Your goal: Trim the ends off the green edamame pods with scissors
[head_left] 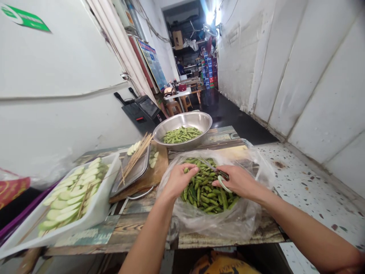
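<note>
A clear plastic bag (196, 224) lies open on the table, filled with green edamame pods (208, 198). Over the bag's right side, my right hand (238, 180) grips a pair of scissors (225, 184) with a pale handle, the blades pointing left across the pods. Opposite it, my left hand (180, 180) is closed in a pinch above the left part of the heap, with a green pod showing at its fingertips. Behind the bag stands a steel basin (182, 144) with more pods in it.
On the left sits a white tray (114, 167) of skewered pale green slices. Beside it, a metal tray (142, 171) with wooden skewers (137, 154) rests on a wooden board (161, 160). A black device (142, 110) stands near the left wall.
</note>
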`<action>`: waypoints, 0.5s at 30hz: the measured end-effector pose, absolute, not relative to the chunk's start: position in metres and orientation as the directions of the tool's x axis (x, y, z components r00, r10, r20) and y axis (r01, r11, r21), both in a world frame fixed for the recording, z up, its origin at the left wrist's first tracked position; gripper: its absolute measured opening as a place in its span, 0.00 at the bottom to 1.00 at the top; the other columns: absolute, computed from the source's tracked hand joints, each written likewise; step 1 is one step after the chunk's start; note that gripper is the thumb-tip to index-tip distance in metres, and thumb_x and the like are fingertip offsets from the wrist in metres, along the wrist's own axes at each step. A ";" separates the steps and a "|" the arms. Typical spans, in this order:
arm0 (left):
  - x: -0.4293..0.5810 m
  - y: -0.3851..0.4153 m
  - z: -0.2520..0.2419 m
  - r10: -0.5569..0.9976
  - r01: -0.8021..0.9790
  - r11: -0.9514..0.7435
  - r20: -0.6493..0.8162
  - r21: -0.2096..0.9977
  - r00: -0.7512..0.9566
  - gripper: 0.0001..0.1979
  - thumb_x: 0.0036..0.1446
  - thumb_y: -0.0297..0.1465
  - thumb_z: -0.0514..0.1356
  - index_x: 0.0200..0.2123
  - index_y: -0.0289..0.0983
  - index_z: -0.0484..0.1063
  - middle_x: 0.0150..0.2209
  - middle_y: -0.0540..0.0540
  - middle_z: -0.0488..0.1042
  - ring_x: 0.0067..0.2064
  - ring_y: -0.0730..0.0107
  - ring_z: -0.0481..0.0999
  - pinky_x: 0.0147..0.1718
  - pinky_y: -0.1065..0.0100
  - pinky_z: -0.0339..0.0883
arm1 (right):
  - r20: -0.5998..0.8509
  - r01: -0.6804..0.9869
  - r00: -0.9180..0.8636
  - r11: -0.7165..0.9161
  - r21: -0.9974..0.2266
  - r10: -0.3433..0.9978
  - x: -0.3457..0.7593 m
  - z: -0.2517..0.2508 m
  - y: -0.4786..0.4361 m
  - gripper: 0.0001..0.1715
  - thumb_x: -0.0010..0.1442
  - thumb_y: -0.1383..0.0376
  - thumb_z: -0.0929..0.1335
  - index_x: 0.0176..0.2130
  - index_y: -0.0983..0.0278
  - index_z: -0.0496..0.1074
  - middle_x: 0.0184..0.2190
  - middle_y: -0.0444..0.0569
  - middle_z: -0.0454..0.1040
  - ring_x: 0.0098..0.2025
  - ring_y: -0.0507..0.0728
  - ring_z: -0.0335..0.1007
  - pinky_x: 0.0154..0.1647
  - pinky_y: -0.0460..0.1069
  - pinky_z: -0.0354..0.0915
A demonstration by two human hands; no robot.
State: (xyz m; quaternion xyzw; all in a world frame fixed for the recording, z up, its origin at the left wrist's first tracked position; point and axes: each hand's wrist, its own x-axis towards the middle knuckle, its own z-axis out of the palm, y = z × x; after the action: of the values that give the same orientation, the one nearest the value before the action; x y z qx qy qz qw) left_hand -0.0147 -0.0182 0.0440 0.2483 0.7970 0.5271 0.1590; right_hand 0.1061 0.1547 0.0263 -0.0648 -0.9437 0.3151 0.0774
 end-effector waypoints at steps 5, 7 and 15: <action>-0.010 -0.018 0.048 0.624 0.316 0.302 0.065 0.899 -0.779 0.07 0.46 0.33 0.63 0.28 0.37 0.79 0.29 0.47 0.78 0.35 0.63 0.74 0.37 0.67 0.63 | 0.050 0.057 -0.991 0.737 -0.673 0.122 0.109 0.032 0.152 0.22 0.51 0.48 0.68 0.37 0.62 0.75 0.24 0.44 0.71 0.26 0.52 0.62 0.25 0.45 0.51; -0.009 -0.019 0.048 0.644 0.351 0.308 0.077 0.884 -0.761 0.07 0.46 0.33 0.63 0.29 0.37 0.79 0.32 0.46 0.79 0.37 0.61 0.74 0.41 0.65 0.63 | 0.041 0.053 -0.993 0.729 -0.683 0.111 0.110 0.033 0.152 0.23 0.51 0.48 0.68 0.37 0.62 0.75 0.23 0.43 0.70 0.25 0.52 0.61 0.25 0.45 0.50; -0.004 -0.023 0.046 0.663 0.376 0.327 0.073 0.867 -0.745 0.06 0.47 0.31 0.62 0.29 0.38 0.79 0.33 0.45 0.79 0.37 0.58 0.74 0.41 0.63 0.62 | -0.002 0.046 -0.998 0.746 -0.664 0.061 0.110 0.034 0.152 0.28 0.48 0.43 0.68 0.35 0.63 0.74 0.21 0.42 0.66 0.24 0.51 0.58 0.23 0.44 0.48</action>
State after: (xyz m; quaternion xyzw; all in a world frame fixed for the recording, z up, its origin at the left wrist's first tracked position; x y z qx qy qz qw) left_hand -0.0040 -0.0234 0.0461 0.3245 0.8007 0.4809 0.1493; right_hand 0.1102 0.1518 0.0336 -0.0286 -0.9343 0.3552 0.0100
